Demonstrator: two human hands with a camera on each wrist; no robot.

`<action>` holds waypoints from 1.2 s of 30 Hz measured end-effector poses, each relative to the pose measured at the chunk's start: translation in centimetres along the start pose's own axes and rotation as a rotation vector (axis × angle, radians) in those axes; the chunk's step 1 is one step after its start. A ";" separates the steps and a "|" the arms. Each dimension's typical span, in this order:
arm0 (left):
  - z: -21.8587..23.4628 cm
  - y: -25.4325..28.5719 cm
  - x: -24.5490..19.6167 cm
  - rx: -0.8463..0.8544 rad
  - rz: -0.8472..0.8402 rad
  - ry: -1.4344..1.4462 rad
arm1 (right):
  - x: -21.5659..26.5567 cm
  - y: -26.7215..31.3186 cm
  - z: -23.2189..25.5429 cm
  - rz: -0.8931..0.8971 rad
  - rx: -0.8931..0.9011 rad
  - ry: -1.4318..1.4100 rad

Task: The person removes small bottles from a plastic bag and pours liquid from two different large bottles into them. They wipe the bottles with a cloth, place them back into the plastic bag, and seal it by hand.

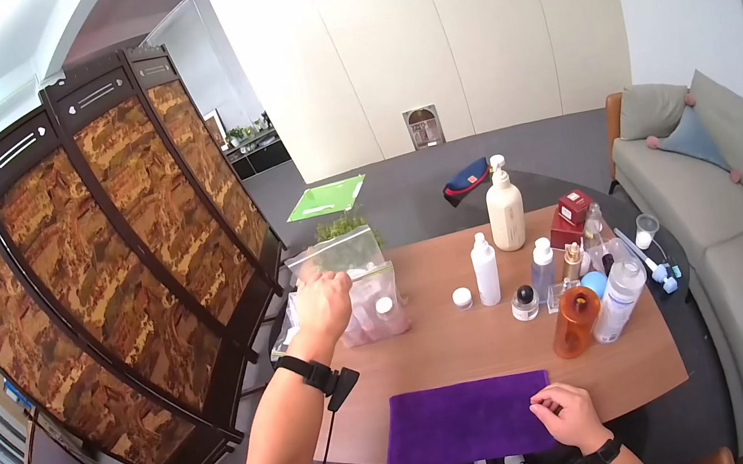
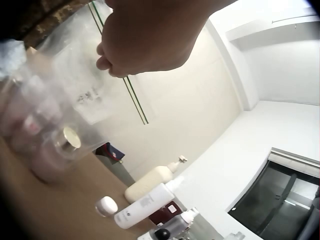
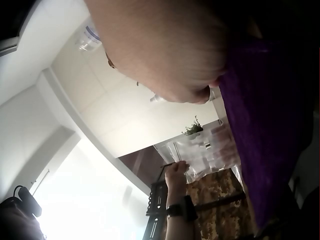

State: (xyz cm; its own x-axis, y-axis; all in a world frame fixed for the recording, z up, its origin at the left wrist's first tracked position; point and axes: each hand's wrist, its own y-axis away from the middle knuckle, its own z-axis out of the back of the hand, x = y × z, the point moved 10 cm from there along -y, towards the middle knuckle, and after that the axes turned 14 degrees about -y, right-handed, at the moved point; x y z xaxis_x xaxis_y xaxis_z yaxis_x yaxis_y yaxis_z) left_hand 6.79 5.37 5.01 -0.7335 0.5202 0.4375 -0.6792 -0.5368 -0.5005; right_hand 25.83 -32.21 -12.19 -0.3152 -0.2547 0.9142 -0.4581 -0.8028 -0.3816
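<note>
My left hand point(image 1: 325, 305) grips the top of a clear zip-top bag point(image 1: 368, 282) at the table's left side. In the left wrist view the curled fingers overlap the bag's green-lined zip strip point(image 2: 137, 104). Pinkish items show through the plastic, and a bottle with a pale cap point(image 2: 70, 137) is at its lower part. My right hand point(image 1: 571, 417) rests loosely curled at the right edge of a purple towel point(image 1: 464, 419), which lies flat along the table's near edge. Its fingers are largely hidden in the right wrist view.
A white lidded jar point(image 1: 462, 298), a white bottle point(image 1: 486, 271) and a cream pump bottle point(image 1: 506, 213) stand mid-table. On the right are an orange bottle point(image 1: 576, 323), a clear bottle point(image 1: 620, 299), red boxes point(image 1: 571, 219) and several small bottles. A folding screen point(image 1: 98, 260) stands left.
</note>
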 end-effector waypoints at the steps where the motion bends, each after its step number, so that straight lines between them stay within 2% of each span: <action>1: 1.7 0.1 -0.2 -0.060 -0.029 0.029 | 0.4 -0.1 0.0 -0.003 -0.001 0.003; 2: 3.6 0.3 -0.3 -0.119 -0.058 0.058 | 0.7 -0.2 0.0 -0.006 -0.001 0.006; 3: 4.5 1.0 -1.5 -0.102 -0.051 0.077 | 0.4 0.2 0.8 -0.025 0.010 0.021; 5: 9.5 1.2 -2.0 -0.171 -0.043 0.177 | 0.8 0.1 0.5 0.019 -0.002 0.016; 7: 13.0 1.4 -2.7 -0.151 -0.044 0.227 | 0.9 0.0 0.5 0.001 -0.009 0.013; 8: 14.4 1.5 -3.1 -0.138 -0.067 0.305 | 1.3 0.1 0.5 0.063 -0.031 0.002; 10: 16.7 1.9 -4.4 -0.129 -0.125 0.444 | 2.9 0.2 0.7 0.220 -0.057 0.043; 11: 17.4 2.4 -5.1 -0.120 -0.130 0.455 | 3.7 -0.1 0.9 0.207 -0.059 0.050; 13: 17.5 3.3 -7.1 -0.032 -0.171 0.614 | 7.5 -0.2 0.1 0.323 0.022 0.097; 14: 17.8 3.9 -8.4 -0.078 -0.217 0.577 | 8.7 -0.2 -0.2 0.338 0.047 0.057; 15: 17.8 4.4 -9.4 -0.069 -0.224 0.587 | 9.6 -0.1 -0.5 0.325 0.043 0.062; 17: 19.9 5.9 -11.7 -0.181 -0.314 0.660 | 9.8 -0.1 -2.1 0.165 0.143 -0.194; 18: 20.3 6.5 -12.6 -0.199 -0.339 0.667 | 10.4 0.1 -2.9 0.188 0.171 -0.242; 21: 20.6 8.3 -14.7 -0.165 -0.380 0.686 | 8.8 0.3 -5.3 -0.045 0.257 -0.464; 22: 20.7 8.9 -15.4 -0.135 -0.426 0.681 | 8.5 0.4 -5.5 -0.050 0.246 -0.464; 23: 21.0 9.4 -15.6 -0.131 -0.436 0.686 | 7.5 0.6 -6.1 -0.144 0.253 -0.553; 24: 21.1 9.8 -16.0 -0.096 -0.469 0.700 | 6.6 0.9 -6.8 -0.237 0.260 -0.643; 28: 21.5 10.5 -16.4 0.062 -0.579 0.753 | 6.4 0.5 -7.0 -0.208 0.202 -0.711; 29: 21.1 10.7 -16.7 0.129 -0.607 0.773 | 6.4 0.6 -7.3 -0.261 0.219 -0.752; 33: 20.0 10.6 -17.2 0.161 -0.603 0.829 | 6.7 1.0 -8.1 -0.353 0.227 -0.875; 35: 18.7 11.0 -18.1 0.330 -0.632 1.006 | 6.0 1.1 -8.2 -0.402 0.234 -0.821; 36: 18.3 11.2 -18.4 0.335 -0.643 1.008 | 5.4 1.4 -8.4 -0.453 0.256 -0.764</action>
State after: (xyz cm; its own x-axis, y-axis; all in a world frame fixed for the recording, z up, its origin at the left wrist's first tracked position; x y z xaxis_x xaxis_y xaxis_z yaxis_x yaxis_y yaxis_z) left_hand 12.26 -22.41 5.05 -0.0193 0.9505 -0.3102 -0.9900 -0.0616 -0.1272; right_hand 16.51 -30.19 -8.90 0.5249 -0.1005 0.8452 -0.1776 -0.9841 -0.0067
